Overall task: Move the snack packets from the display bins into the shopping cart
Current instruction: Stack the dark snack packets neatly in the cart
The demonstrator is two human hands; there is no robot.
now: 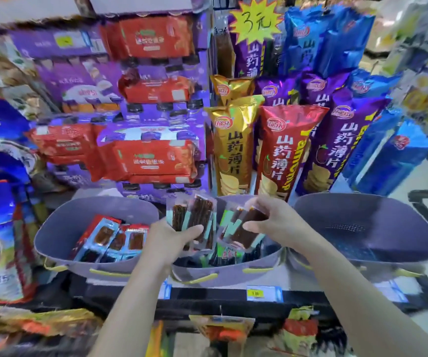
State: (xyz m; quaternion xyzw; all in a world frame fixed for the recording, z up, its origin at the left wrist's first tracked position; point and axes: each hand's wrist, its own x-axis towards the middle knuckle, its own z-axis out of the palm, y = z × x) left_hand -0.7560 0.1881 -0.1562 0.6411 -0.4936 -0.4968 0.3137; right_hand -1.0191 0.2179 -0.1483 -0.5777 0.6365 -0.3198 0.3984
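Three purple display bins stand in a row on the shelf. Above the middle bin (228, 275), my left hand (168, 240) grips a bunch of clear packets with dark brown snack sticks (197, 217). My right hand (276, 219) grips another bunch of the same dark packets (243, 229) beside it. More green and dark packets lie in the middle bin below both hands. The left bin (66, 222) holds several red and blue packets (112, 238). The right bin (367, 228) holds nothing I can see. No shopping cart is in view.
Tall chip bags in gold, red, purple and blue (282, 150) stand behind the bins. Red biscuit packs (151, 161) are stacked on purple cartons at the back left. Price tags (264, 293) sit on the shelf edge below, with more snacks hanging underneath.
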